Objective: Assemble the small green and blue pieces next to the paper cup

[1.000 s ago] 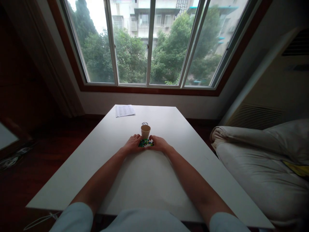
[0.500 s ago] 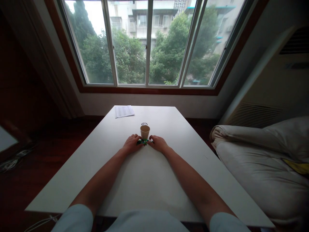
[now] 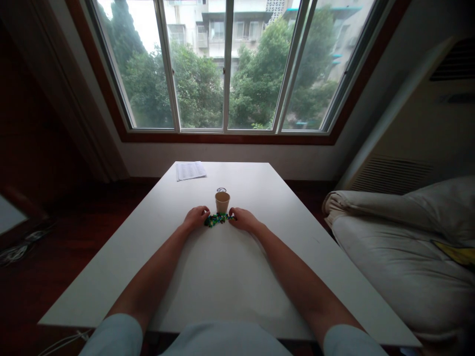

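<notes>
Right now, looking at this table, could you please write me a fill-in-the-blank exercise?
The brown cup stands ____, neither tilted nor lying.
Small colourful pieces lie in the gap ____ the left hand and the right hand.
Papers lie near the far ____, not right, corner of the table.

Missing words: upright; between; left.

a home, by its curtain and sofa
</notes>
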Demonstrator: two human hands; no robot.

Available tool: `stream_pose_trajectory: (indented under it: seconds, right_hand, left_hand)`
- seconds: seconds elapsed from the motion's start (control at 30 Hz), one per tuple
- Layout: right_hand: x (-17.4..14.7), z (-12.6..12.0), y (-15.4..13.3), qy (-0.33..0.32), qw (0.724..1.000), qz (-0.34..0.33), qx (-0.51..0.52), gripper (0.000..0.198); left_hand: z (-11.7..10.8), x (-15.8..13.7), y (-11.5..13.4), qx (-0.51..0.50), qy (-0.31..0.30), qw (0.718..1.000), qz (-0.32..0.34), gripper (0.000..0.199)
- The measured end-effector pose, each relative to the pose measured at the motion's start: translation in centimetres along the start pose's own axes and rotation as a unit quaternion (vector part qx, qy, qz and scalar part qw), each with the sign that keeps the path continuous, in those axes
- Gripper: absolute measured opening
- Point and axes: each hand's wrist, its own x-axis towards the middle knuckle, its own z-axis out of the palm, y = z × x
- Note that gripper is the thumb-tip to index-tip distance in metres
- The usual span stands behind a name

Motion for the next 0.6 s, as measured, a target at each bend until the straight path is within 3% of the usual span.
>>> stream_pose_trajectory:
  seconds: [0.13, 0.6]
  right_hand:
    - [-0.1, 0.3, -0.4, 0.023, 1.0, 0.011, -0.015, 0.017]
    - [-0.2, 0.8, -1.8, 0.108, 0.993, -0.013, 0.047, 0.01]
  left_hand:
    - [-0.2, 0.1, -0.2, -0.003, -0.013, 1.0, -0.001, 0.026]
    - [0.5, 0.0, -0.7, -0.011, 0.008, 1.0, 0.0, 0.024]
